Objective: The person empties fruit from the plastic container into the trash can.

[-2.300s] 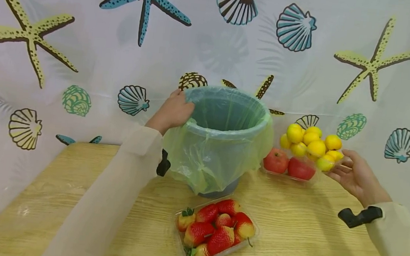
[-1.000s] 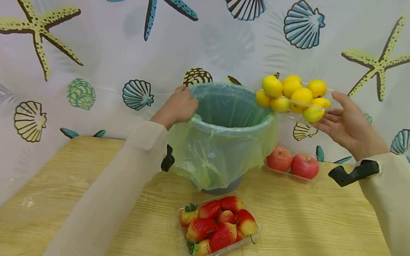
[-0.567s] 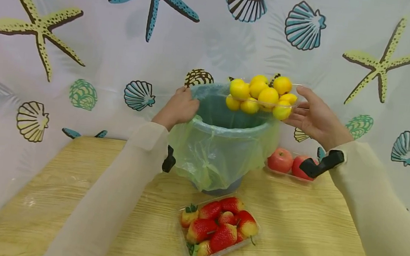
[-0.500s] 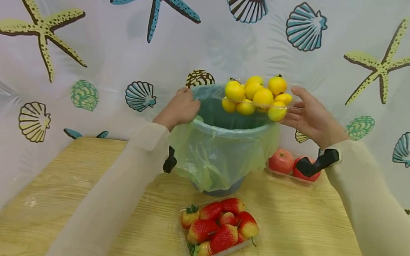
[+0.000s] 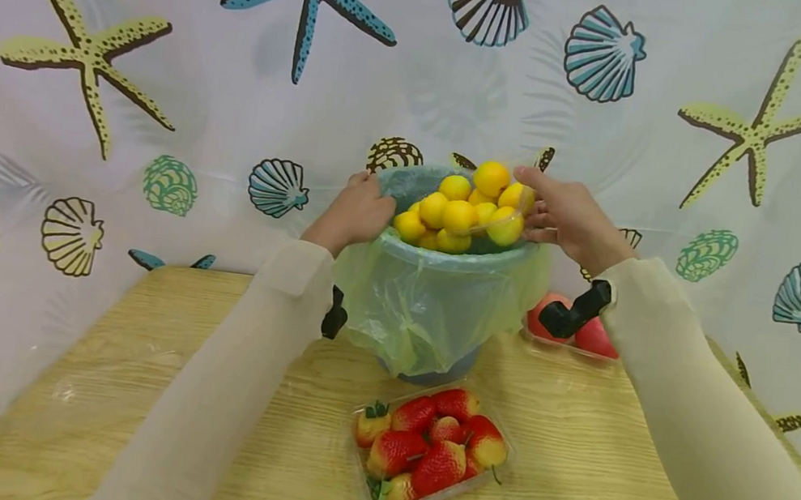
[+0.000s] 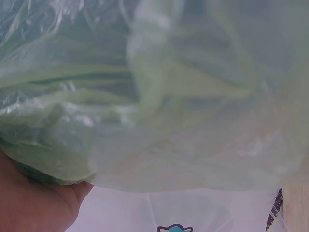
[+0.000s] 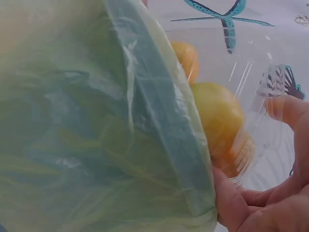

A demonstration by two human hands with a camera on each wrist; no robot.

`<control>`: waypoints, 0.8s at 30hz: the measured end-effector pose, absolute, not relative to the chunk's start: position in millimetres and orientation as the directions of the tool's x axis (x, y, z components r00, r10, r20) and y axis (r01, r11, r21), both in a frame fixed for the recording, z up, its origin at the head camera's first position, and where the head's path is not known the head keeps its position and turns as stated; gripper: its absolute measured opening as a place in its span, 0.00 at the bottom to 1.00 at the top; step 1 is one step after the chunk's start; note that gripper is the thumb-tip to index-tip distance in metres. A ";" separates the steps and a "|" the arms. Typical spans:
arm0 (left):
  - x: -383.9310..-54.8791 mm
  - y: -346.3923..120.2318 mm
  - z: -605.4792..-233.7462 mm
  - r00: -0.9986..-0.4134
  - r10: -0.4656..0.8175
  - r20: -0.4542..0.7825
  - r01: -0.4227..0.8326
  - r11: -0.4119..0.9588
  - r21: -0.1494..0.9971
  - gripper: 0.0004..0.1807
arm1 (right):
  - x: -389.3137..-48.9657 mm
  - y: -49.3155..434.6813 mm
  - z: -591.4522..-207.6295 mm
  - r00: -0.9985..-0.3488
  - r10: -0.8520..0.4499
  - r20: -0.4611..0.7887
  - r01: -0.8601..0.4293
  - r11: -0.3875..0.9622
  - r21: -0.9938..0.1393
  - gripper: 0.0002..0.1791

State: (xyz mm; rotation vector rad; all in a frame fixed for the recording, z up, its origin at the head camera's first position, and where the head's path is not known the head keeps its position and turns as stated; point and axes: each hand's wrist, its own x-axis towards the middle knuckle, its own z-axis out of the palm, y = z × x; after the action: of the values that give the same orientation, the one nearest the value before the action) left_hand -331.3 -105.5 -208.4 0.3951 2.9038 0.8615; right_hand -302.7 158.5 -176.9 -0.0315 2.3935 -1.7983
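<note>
A blue bucket [image 5: 454, 260], lined with a thin yellow-green plastic bag [image 5: 423, 309], stands on the table. My left hand [image 5: 355, 211] grips its left rim over the bag; the left wrist view is mostly filled by the bag, with part of the hand [image 6: 36, 205] at lower left. In my right hand [image 5: 571, 219] is one end of a clear plastic tray [image 7: 260, 58], between thumb and fingers. Several round yellow fruits [image 5: 459, 217] sit in it, and it tilts down leftward into the bucket's mouth. The bag hides part of the fruit in the right wrist view.
A clear tray of strawberries [image 5: 438, 466] lies in front of the bucket on the wooden table [image 5: 567, 479]. Right of the bucket is a tray with red apples [image 5: 596, 337], partly behind my right wrist. A white curtain [image 5: 404, 79] with sea shapes hangs behind.
My right hand has lifted the tray of yellow fruit from above the apples, carried it left over the bucket, then lowered and tilted it into the mouth. The left hand has kept its hold.
</note>
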 end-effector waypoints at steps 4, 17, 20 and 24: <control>-329.8 -104.8 -208.2 -0.964 0.266 -0.018 0.211 0.801 0.560 0.33 | -303.9 155.3 -178.6 -0.993 -0.074 -0.090 0.060 0.342 -0.938 0.35; -327.0 -103.9 -206.4 -0.966 0.256 -0.028 0.197 0.805 0.560 0.33 | -297.3 145.8 -181.5 -1.000 -0.006 0.028 -0.028 0.440 -0.897 0.34; -327.4 -104.7 -206.9 -0.966 0.256 -0.033 0.195 0.807 0.558 0.33 | -293.9 140.3 -183.3 -0.998 -0.022 0.064 -0.066 0.497 -0.865 0.39; -327.8 -105.2 -206.8 -0.966 0.258 -0.033 0.197 0.809 0.554 0.33 | -291.1 137.7 -185.7 -0.995 -0.031 0.091 -0.093 0.538 -0.838 0.40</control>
State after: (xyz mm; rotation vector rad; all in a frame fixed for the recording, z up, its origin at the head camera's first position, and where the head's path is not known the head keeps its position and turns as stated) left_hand -327.8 -105.2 -206.8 0.3636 2.8860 0.8658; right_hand -291.1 137.7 -185.7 -0.1137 2.8113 -1.5386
